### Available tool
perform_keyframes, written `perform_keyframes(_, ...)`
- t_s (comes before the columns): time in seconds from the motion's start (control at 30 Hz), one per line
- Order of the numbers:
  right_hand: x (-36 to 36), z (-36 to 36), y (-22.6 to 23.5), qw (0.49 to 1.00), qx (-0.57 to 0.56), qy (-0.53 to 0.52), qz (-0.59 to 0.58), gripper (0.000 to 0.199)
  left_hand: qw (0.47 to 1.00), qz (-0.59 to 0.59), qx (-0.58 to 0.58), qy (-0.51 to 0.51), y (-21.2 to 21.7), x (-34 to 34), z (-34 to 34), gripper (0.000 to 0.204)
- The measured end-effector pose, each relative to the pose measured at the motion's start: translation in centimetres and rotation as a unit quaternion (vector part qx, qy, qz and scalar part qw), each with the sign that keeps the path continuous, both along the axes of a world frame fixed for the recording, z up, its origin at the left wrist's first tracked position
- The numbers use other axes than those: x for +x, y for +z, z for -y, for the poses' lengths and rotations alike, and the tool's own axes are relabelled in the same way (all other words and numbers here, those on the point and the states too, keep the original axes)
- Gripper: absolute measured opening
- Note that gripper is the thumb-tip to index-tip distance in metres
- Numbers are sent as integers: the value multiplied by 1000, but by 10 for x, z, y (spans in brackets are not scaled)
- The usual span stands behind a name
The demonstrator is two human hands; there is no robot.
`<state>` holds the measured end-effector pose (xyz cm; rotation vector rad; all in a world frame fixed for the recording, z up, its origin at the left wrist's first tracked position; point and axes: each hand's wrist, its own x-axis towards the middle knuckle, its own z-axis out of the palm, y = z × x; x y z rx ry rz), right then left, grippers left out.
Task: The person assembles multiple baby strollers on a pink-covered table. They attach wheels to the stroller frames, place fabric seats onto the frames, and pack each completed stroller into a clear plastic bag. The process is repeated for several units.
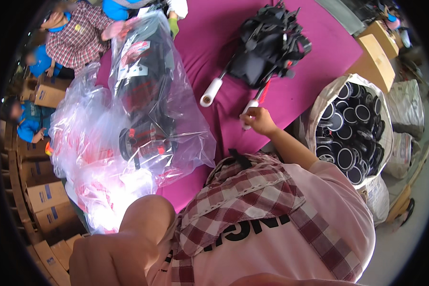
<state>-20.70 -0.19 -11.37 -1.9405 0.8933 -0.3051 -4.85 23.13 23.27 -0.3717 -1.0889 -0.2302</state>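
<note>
A folded black stroller frame [267,47] with straps and fabric lies on the purple-covered table [195,52]. Two of its legs point toward me, each ending in a white sleeve; the left white sleeve [211,92] is untouched. My right hand [261,121] closes its fingers around the end of the right white sleeve [251,105], beside a red strip. Raised close to the camera at the lower left, my left hand [114,257] has curled fingers; whatever they hold is hidden. Left of the frame, a clear plastic bag [190,128] covers another black folded stroller [145,90].
Crumpled plastic bags [86,128] heap on the table's left side. To my right stands a white sack [383,167] of black wheels [344,126], near cardboard boxes [374,59]. More cartons [45,195] are stacked at left. Several people [76,35] are at the far left.
</note>
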Motion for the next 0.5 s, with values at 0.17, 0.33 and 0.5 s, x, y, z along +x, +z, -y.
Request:
perform_keyframes(0.17,-4,21,165,867,-461,-20,186,14,931,-7,107,-348,-73,79,6,27)
perform_keyframes(0.33,19,76,146,969,-223,101,-45,30,697,251,427,518,-95,49,199,59)
perform_keyframes(0.5,48,80,147,861,-363,288,-207,48,471,388,511,606,-176,46,280,67)
